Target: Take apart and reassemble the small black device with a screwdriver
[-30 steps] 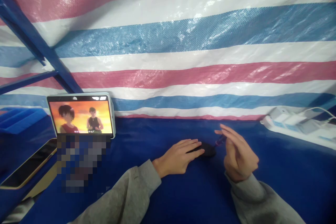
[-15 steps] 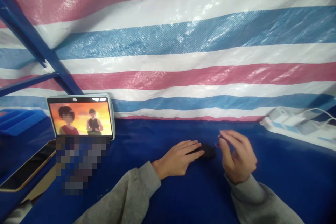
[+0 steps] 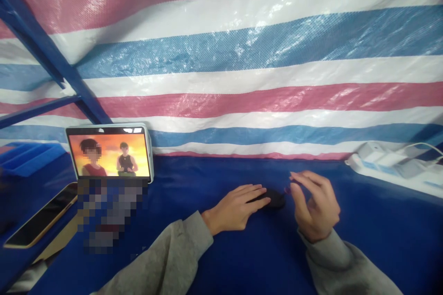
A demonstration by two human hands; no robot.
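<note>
A round black object (image 3: 276, 199) lies flat on the blue table (image 3: 228, 262). My left hand (image 3: 237, 207) rests on its left part, palm down, with the fingers stretched out and slightly apart. Just right of the black object, my right hand (image 3: 316, 205) is raised with thumb and fingertips pinched together. A small dark, thin thing (image 3: 288, 189) shows at those fingertips; it is too small to name.
A tablet (image 3: 112, 154) with a lit screen stands at the back left. A phone (image 3: 43, 216) lies left of it, near a blue tray (image 3: 31, 159). A white power strip (image 3: 391, 170) with plugs sits at the back right. Striped sheeting (image 3: 242, 101) hangs behind.
The view has shifted slightly, so the tablet and phone appear a little further right. Both hands keep nearly the same pose.
</note>
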